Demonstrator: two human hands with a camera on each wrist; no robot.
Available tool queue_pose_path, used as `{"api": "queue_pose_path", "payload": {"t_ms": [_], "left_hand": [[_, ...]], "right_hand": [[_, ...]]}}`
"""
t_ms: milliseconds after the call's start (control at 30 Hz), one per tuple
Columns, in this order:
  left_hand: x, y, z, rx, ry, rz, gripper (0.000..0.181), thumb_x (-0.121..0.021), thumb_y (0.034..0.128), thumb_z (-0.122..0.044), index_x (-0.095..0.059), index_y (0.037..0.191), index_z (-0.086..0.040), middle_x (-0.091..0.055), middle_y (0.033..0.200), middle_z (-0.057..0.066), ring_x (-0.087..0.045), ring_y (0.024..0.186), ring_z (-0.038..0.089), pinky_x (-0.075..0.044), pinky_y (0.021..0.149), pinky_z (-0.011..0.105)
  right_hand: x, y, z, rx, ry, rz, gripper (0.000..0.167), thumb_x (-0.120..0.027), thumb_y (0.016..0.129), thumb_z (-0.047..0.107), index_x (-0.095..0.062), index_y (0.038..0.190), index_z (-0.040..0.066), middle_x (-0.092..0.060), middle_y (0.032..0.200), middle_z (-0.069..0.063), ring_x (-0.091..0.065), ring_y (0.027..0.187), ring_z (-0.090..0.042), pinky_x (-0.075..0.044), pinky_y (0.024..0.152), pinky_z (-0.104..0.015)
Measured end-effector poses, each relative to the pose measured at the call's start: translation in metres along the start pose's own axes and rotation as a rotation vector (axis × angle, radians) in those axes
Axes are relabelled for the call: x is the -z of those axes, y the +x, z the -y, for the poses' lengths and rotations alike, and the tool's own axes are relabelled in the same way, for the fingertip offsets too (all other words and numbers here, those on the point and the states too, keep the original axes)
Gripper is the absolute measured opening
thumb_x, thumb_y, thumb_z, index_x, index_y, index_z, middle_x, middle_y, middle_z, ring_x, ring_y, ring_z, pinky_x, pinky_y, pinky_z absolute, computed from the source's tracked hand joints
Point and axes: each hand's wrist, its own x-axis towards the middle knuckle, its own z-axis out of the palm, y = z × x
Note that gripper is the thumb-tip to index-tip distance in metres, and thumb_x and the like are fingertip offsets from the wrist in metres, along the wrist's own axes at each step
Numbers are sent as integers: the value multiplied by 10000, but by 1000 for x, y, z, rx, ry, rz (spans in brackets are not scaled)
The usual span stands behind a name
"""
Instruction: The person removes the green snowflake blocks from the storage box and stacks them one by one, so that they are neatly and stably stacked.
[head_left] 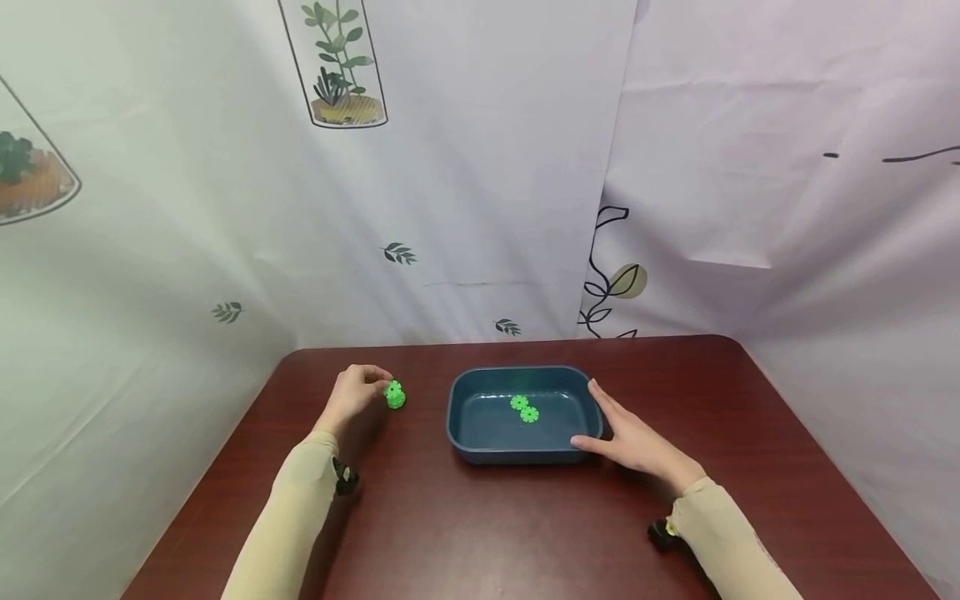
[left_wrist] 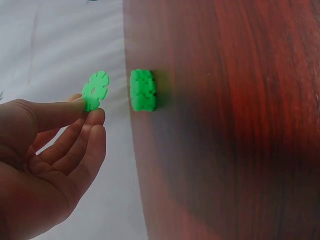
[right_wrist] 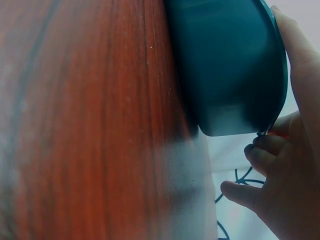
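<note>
My left hand (head_left: 356, 393) pinches a bright green flower-shaped disc (left_wrist: 96, 91) with notched edges and a small central hole, between thumb and fingertips. In the left wrist view, a short stack of similar green discs (left_wrist: 143, 91) lies on the table, just beyond the held disc and apart from it. A dark blue rectangular dish (head_left: 525, 457) with rounded corners stands mid-table. Two green discs (head_left: 529, 414) rest on its floor, touching or overlapping. At its right end my right hand (head_left: 637, 440) rests with spread fingers, thumb at the near corner and index finger at the far side.
The dark red-brown wooden table (head_left: 480, 529) has rounded far corners. Behind and beside it hangs pale cloth (head_left: 480, 167) printed with plants and leaves. A small black device (head_left: 345, 477) sits at the left wrist, another (head_left: 662, 534) at the right.
</note>
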Motion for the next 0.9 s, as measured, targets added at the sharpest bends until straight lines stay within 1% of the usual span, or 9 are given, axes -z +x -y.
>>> {"api": "queue_pose_path", "payload": {"t_ms": [200,367,800,900], "left_hand": [[-7,4,4,12,50,-9,149,-654,946,-49,-758,1039,5,-735,1002,148,-656,861,264,-525,723,388],[-13,6,6,27,77,-17,143,-660,937,-39,-766,1022,3,-736,1013,159,-647,883,274,-513,740,391],[-19,6,8,60,98,-65,134,-669,928,-38,-779,997,-6,-730,1060,186,-618,907,292,-473,734,379],[-20,6,9,52,96,-72,136,-662,921,-25,-781,984,-2,-731,1050,189,-614,897,290,-474,733,388]], "right_hand": [[-1,-1,0,7,10,-4,1115,-660,848,691,-63,1639,180,-95,1680,-136,-206,1494,-420,-289,1106,-659],[0,-1,2,4,16,-3,1110,-664,849,685,-68,1639,183,-101,1679,-135,-209,1493,-419,-290,1106,-657],[0,-1,2,14,19,-4,1114,-664,849,685,-70,1638,169,-103,1678,-137,-218,1491,-416,-294,1109,-649],[-1,-1,1,15,15,-6,1116,-663,850,685,-67,1638,166,-101,1678,-136,-217,1492,-415,-296,1108,-649]]}}
